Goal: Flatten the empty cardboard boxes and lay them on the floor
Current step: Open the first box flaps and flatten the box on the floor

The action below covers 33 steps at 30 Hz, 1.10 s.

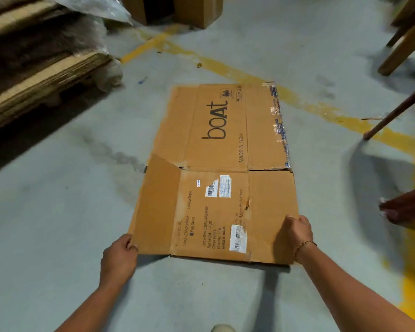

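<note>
I grip the flattened box with my left hand and right hand, laying it down; next I let go.

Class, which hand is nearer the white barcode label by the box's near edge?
Right. The right hand grips the flattened box just right of the barcode label; the left hand grips the opposite corner, well left of it.

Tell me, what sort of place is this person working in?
Probably a warehouse or packing store: a grey concrete floor with painted yellow lines, a stack of flat cardboard sheets at the left, and a flattened carton with shipping labels.
</note>
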{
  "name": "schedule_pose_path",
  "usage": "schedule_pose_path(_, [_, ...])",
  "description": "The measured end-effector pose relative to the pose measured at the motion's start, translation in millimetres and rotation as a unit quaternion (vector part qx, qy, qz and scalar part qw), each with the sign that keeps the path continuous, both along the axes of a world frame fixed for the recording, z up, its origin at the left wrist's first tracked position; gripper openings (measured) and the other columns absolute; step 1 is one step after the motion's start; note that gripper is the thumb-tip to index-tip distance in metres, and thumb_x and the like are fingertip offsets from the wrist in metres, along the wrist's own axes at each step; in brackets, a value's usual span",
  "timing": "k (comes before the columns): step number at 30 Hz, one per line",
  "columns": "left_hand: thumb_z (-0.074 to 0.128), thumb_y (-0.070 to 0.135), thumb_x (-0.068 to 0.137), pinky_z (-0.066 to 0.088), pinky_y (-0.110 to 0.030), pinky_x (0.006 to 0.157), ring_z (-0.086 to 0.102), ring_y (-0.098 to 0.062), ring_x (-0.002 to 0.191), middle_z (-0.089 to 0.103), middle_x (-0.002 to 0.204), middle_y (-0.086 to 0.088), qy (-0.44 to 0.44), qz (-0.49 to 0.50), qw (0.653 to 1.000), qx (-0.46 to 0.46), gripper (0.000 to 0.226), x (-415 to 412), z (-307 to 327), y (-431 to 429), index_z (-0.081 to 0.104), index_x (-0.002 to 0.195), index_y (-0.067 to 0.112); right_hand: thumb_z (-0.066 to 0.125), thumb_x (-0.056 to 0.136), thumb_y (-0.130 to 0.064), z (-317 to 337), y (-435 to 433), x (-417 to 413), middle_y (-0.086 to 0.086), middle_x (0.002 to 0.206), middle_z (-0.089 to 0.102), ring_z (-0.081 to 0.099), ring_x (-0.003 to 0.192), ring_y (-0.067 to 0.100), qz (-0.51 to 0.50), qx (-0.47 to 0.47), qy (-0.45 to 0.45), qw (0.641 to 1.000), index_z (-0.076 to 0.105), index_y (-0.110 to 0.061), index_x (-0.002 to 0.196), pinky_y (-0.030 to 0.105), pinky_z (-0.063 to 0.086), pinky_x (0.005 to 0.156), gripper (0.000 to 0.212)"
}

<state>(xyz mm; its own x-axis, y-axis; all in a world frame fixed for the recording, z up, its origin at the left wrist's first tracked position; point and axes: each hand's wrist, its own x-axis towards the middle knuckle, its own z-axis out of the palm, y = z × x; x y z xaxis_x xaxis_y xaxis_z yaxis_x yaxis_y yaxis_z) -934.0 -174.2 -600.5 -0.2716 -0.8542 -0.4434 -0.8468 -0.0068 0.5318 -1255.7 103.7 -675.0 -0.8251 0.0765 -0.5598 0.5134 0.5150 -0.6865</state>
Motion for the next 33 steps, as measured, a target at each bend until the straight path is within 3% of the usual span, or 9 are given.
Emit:
schedule_pose_path(4, [0.054, 0.005, 0.092, 0.059, -0.044, 0.080, 0.072, -0.025, 0.068, 0.070, 0.090, -0.008, 0.031, 0.051, 0.997, 0.046, 0.019, 4, -1, -12, 0.069, 0.092, 0.017, 0.055, 0.094, -0.020, 5, -43, -34, 0.019, 0.115, 0.065, 0.060, 0.110, 0.037, 0.068, 0.021, 0.010, 0.997, 0.059, -0.002, 0.116, 0.041, 0.046, 0.091, 0.029])
schedule_pose_path(8, [0.054, -0.002, 0.094, 0.056, -0.033, 0.073, 0.071, -0.029, 0.082, 0.070, 0.098, -0.012, 0.072, 0.109, 0.988, 0.084, 0.020, 4, -4, -19, 0.070, 0.104, 0.006, 0.053, 0.088, -0.015, 19, -77, -71, 0.017, 0.112, 0.065, 0.061, 0.114, 0.040, 0.129, 0.052, 0.035, 0.990, 0.059, -0.002, 0.123, 0.045, 0.049, 0.095, 0.037])
schedule_pose_path(13, [0.057, 0.000, 0.096, 0.059, -0.040, 0.079, 0.068, -0.031, 0.098, 0.067, 0.114, -0.018, 0.095, 0.145, 0.974, 0.144, 0.020, 5, -22, -23, 0.065, 0.114, 0.002, 0.049, 0.092, -0.009, 36, -101, -89, 0.016, 0.133, 0.057, 0.055, 0.119, 0.037, 0.185, 0.063, 0.040, 0.980, 0.044, -0.008, 0.142, 0.049, 0.047, 0.101, 0.050])
schedule_pose_path(17, [0.071, 0.016, 0.082, 0.050, -0.036, 0.083, 0.060, -0.030, 0.109, 0.061, 0.126, -0.012, 0.099, 0.073, 0.974, 0.188, 0.060, 3, -25, -13, 0.047, 0.137, 0.016, 0.071, 0.088, -0.029, 25, -99, -79, 0.017, 0.145, 0.047, 0.051, 0.126, 0.038, 0.237, 0.071, 0.006, 0.969, 0.032, -0.010, 0.149, 0.049, 0.044, 0.105, 0.076])
schedule_pose_path(20, [0.072, 0.033, 0.087, 0.038, -0.035, 0.098, 0.040, -0.032, 0.138, 0.038, 0.154, -0.013, 0.018, 0.011, 0.989, 0.145, 0.082, 20, -24, -6, 0.029, 0.154, 0.016, 0.076, 0.077, -0.046, 16, -96, -58, 0.016, 0.156, 0.039, 0.044, 0.138, 0.038, 0.290, 0.128, 0.031, 0.948, 0.033, -0.015, 0.152, 0.052, 0.038, 0.113, 0.093])
schedule_pose_path(22, [0.067, 0.041, 0.091, 0.023, -0.041, 0.118, 0.018, -0.029, 0.151, 0.016, 0.165, -0.009, -0.045, -0.014, 0.992, 0.119, 0.088, 45, -18, -6, 0.014, 0.159, 0.019, 0.071, 0.084, -0.046, 19, -101, -29, 0.013, 0.160, 0.032, 0.037, 0.143, 0.035, 0.366, 0.160, 0.036, 0.916, 0.029, -0.016, 0.155, 0.050, 0.033, 0.116, 0.088])
schedule_pose_path(25, [0.060, 0.051, 0.093, 0.017, -0.043, 0.121, 0.007, -0.026, 0.154, 0.004, 0.168, -0.002, -0.101, -0.050, 0.988, 0.106, 0.089, 93, 13, -5, 0.009, 0.160, 0.025, 0.066, 0.088, -0.048, 39, -117, 28, 0.007, 0.162, 0.030, 0.036, 0.144, 0.031, 0.507, 0.209, 0.065, 0.834, 0.026, -0.020, 0.157, 0.049, 0.034, 0.114, 0.085])
schedule_pose_path(29, [0.053, 0.057, 0.093, 0.017, -0.045, 0.120, 0.003, -0.022, 0.154, -0.002, 0.168, 0.003, -0.163, -0.075, 0.982, 0.067, 0.085, 181, 92, -1, 0.008, 0.160, 0.029, 0.055, 0.089, -0.061, 93, -160, 119, -0.004, 0.166, 0.021, 0.033, 0.147, 0.021, 0.702, 0.276, 0.138, 0.642, 0.017, -0.029, 0.159, 0.044, 0.034, 0.112, 0.086])
schedule_pose_path(33, [0.051, 0.057, 0.093, 0.015, -0.044, 0.121, 0.005, -0.022, 0.154, 0.000, 0.168, -0.001, -0.203, -0.073, 0.976, -0.001, 0.081, 288, 177, 1, 0.014, 0.159, 0.027, 0.054, 0.089, -0.065, 160, -211, 223, -0.003, 0.166, 0.021, 0.035, 0.146, 0.022, 0.767, 0.208, 0.170, 0.582, 0.015, -0.030, 0.159, 0.045, 0.037, 0.112, 0.087])
